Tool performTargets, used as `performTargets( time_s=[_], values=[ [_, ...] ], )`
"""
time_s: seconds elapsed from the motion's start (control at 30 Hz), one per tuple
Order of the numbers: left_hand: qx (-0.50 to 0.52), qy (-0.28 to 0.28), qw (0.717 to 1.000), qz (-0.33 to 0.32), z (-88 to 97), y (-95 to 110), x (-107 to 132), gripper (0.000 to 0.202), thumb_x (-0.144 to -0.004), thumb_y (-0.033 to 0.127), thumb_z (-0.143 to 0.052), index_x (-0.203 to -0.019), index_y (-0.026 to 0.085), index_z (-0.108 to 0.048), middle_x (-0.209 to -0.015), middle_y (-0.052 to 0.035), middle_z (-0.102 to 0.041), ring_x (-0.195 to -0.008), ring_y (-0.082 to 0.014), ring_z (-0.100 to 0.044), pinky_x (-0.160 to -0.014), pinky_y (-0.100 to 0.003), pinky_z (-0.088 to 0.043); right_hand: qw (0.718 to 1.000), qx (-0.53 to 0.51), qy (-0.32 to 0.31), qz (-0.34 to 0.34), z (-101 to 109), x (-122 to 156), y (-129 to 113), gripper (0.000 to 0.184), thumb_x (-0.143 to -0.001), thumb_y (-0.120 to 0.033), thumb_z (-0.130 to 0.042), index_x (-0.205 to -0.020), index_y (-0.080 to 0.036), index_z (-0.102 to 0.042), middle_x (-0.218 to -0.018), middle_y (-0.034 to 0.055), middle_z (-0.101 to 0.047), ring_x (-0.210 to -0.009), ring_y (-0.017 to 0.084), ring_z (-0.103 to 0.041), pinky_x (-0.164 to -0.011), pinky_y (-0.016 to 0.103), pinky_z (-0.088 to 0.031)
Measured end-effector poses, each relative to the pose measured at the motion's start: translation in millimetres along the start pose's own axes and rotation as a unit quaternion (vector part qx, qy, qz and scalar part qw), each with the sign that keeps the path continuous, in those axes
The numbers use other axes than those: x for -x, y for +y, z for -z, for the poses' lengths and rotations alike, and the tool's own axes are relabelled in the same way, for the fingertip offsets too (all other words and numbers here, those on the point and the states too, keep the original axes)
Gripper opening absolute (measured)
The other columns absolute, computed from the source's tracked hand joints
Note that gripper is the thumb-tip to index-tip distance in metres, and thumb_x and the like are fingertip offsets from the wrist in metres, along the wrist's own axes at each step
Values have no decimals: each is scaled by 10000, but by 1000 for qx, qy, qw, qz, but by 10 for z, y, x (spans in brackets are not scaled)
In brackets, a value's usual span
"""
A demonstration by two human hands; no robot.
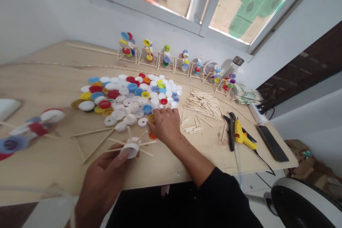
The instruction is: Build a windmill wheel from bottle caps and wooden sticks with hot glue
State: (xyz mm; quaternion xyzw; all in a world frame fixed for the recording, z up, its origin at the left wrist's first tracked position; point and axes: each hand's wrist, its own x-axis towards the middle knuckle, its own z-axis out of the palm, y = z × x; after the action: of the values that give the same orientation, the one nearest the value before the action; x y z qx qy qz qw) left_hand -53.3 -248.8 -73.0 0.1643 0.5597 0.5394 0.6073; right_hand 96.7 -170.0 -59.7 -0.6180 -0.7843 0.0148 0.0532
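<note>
Left hand grips a spoked cap; right hand, hold unclear, covers piled caps' near edge; glue gun right.

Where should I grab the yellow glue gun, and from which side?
Best bet: its handle, coming from the near right. The yellow glue gun lies on its side, that handle pointing rightward and the cord leading off its end, while a black hand tool crowds the barrel's left.
</note>
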Motion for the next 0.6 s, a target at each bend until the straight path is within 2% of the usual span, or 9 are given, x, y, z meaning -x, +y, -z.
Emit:
performTargets(
  time_s=[0.1, 0.2, 0.3, 0.4, 0.5, 0.6],
  values=[
    [10, 13, 1000, 13, -29, 17, 11, 436, -180, 282, -939, -547, 195, -721, -694, -13, -712, -745, -175, -636, -654, -229, -541, 1000, -10, 0, -6, -4, 2, 7, 218, -954, -330, -563, -1074, -170, -650, -1084, 122, -728, -1009, 280, -625, -858, 422, -391],
    [20, 18, 999, 24, -48, 34, 21, 435, -171, 261, -934, -540, 189, -716, -704, -3, -713, -717, -147, -623, -629, -205, -523, 998, -46, 30, -16, 50, 75, 73, 213, -943, -299, -559, -1100, -189, -652, -1103, 109, -726, -1016, 271, -615, -862, 410, -387],
    [33, 25, 999, 24, -44, 45, 26, 431, -167, 257, -934, -532, 188, -714, -688, -7, -713, -694, -148, -619, -605, -212, -525, 994, -91, 64, -17, 131, 240, 166, 221, -944, -280, -563, -1132, -200, -650, -1149, 95, -714, -1061, 264, -600, -899, 404, -381],
    [48, 30, 998, 33, -38, 58, 27, 427, -168, 242, -927, -538, 187, -722, -640, -14, -706, -682, -150, -624, -603, -206, -529, 991, -117, 66, 9, 170, 463, 229, 219, -958, -273, -566, -1149, -206, -649, -1114, 76, -715, -1068, 257, -590, -926, 398, -375],
    [55, 21, 998, 23, -40, 52, 10, 376, -242, 260, -922, -555, 187, -727, -650, -20, -718, -690, -153, -637, -638, -211, -550, 991, -110, 52, 55, 132, 655, 238, 208, -946, -224, -588, -1142, -205, -657, -1075, 71, -714, -1062, 256, -573, -931, 394, -378],
    [51, 1, 999, 0, -50, 1, -27, 262, -427, 300, -894, -616, 208, -737, -785, -37, -766, -815, -192, -682, -748, -263, -589, 990, -92, 63, 90, 39, 749, 223, 216, -960, -184, -557, -1151, -196, -660, -1151, 84, -698, -1106, 261, -545, -951, 403, -386]
  ],
)
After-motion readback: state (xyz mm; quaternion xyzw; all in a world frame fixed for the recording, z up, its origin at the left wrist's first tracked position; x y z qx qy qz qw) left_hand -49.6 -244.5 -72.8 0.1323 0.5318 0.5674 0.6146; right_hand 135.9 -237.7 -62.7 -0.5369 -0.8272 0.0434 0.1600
